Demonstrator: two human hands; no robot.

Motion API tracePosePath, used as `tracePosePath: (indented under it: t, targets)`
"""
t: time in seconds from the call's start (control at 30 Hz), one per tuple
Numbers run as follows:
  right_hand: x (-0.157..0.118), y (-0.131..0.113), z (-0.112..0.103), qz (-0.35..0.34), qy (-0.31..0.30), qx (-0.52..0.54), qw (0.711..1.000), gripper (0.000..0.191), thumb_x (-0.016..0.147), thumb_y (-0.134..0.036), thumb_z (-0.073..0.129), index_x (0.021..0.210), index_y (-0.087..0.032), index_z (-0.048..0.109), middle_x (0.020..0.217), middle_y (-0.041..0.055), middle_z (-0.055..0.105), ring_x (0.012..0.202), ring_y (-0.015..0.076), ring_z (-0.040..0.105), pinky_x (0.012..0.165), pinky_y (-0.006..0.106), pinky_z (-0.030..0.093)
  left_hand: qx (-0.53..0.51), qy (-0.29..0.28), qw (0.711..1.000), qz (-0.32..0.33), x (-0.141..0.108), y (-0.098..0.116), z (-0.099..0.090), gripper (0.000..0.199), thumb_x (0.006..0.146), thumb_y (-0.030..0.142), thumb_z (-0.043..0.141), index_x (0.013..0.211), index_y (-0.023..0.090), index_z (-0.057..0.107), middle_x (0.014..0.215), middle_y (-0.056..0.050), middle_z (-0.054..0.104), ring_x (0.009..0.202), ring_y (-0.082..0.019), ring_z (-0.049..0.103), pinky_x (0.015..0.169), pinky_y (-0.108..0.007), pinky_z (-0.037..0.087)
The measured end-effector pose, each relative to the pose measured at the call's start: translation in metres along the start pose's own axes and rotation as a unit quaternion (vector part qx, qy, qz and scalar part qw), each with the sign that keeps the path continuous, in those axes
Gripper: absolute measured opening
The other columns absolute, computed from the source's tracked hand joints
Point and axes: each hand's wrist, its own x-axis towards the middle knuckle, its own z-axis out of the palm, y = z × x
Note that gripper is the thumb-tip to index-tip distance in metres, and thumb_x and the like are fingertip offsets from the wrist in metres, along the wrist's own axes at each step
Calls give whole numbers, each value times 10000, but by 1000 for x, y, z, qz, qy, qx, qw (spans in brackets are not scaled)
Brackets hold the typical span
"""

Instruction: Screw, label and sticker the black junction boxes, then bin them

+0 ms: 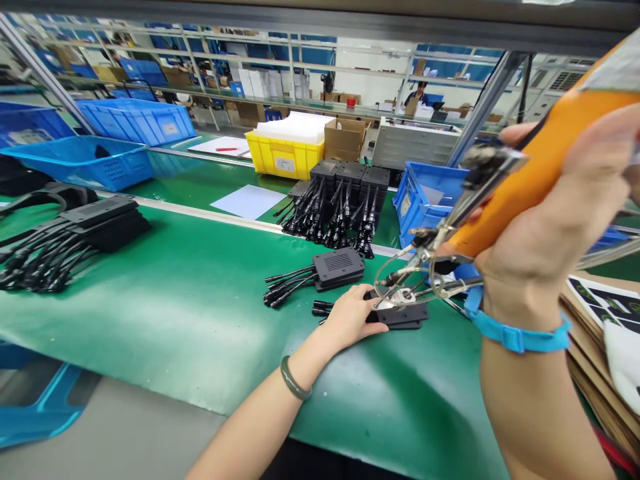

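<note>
The left hand (353, 313) spanned the cabled end of a flat, black, rectangular box (407, 317), holding it against the smooth green counter (200, 320) with the thumb along the near side and the fingers over the top. The right hand (565, 193) was closed around a bulky orange handheld tool (537, 167), whose metal rods and clear looping tube slanted down to the box; whether its tip touched the surface could not be told. The box might have slid or twisted if the left hold had slackened under pressure, a slanting tip could have slipped and scratched the casing, and the fingers, so close to it, could have been nicked. The left forearm reached in low from the near edge; the right was raised nearly upright, its wrist bent, with a bright blue strap (520, 337) around it. Just beyond lay another black box with short black cables (340, 267), and farther back stood stacked black cabled boxes (350, 173), between a yellow plastic bin (285, 157) and a blue plastic bin (425, 217).
</note>
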Motion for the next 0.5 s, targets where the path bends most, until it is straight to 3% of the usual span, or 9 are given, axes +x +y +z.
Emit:
tracePosePath:
  t: [0.1, 0.23, 0.5]
  targets:
    - [-20, 12, 2, 2, 32, 16, 999, 425, 926, -598, 426, 885, -244, 656, 517, -36, 484, 356, 110, 471, 317, 254, 379, -11, 15, 1000, 3, 0, -3, 2, 518, 762, 427, 788, 1215, 229, 634, 1241, -101, 560, 1150, -281, 533, 974, -410, 480]
    - [-39, 30, 2, 40, 25, 21, 999, 447, 898, -623, 460, 909, -228, 669, 521, -36, 478, 372, 117, 482, 344, 261, 397, -26, 28, 999, 6, -1, -5, 4, 463, 747, 409, 803, 1110, 169, 647, 1175, -106, 575, 1103, -268, 547, 954, -381, 484]
    - [-54, 36, 1, 49, 21, 31, 998, 386, 869, -608, 512, 845, -246, 646, 518, -64, 503, 350, 94, 444, 302, 210, 348, -47, 43, 998, -6, 0, -3, 5, 433, 719, 391, 804, 1072, 196, 648, 1189, -91, 570, 1097, -272, 554, 959, -402, 478]
